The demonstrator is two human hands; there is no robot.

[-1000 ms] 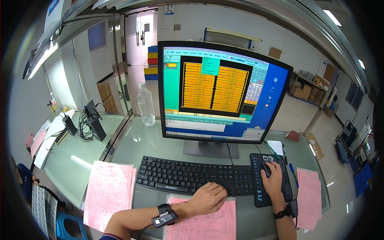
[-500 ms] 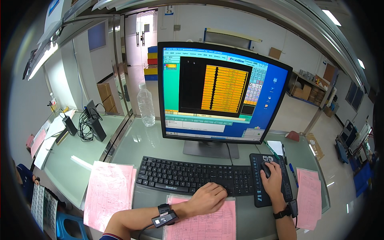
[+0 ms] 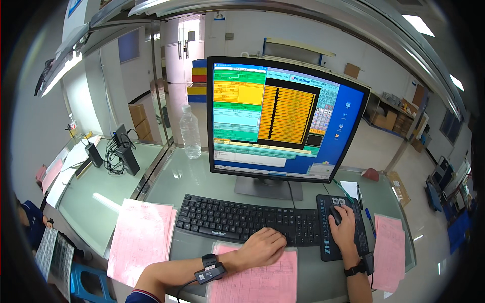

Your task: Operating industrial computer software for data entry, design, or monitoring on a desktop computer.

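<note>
My right hand [image 3: 344, 225] is closed over a black computer mouse [image 3: 335, 214], which sits on a dark mouse pad [image 3: 323, 241]. Resting at the front edge of a black keyboard [image 3: 227, 220], my left hand [image 3: 263, 246] has loosely bent fingers and no object showing in it; its fingertips are partly hidden. Under the left forearm and palm lies a pink printed form [image 3: 257, 283] in a clear sleeve. Behind the keyboard stands a monitor [image 3: 288, 121], its screen showing a panel of coloured fields beside a yellow striped pattern on black.
A clear plastic bottle [image 3: 190, 134] stands left of the monitor. Pink forms [image 3: 141, 242] lie at left, more pink sheets [image 3: 389, 252] at right, near a blue pen [image 3: 370, 222]. Power adapters [image 3: 127, 160] with cables sit on the left table. Another person's arm [image 3: 38, 217] shows beyond a blue stool [image 3: 90, 283].
A window with green, yellow and pale blue fields has opened over the left of the screen. The view has shifted slightly; both hands stay in place.
</note>
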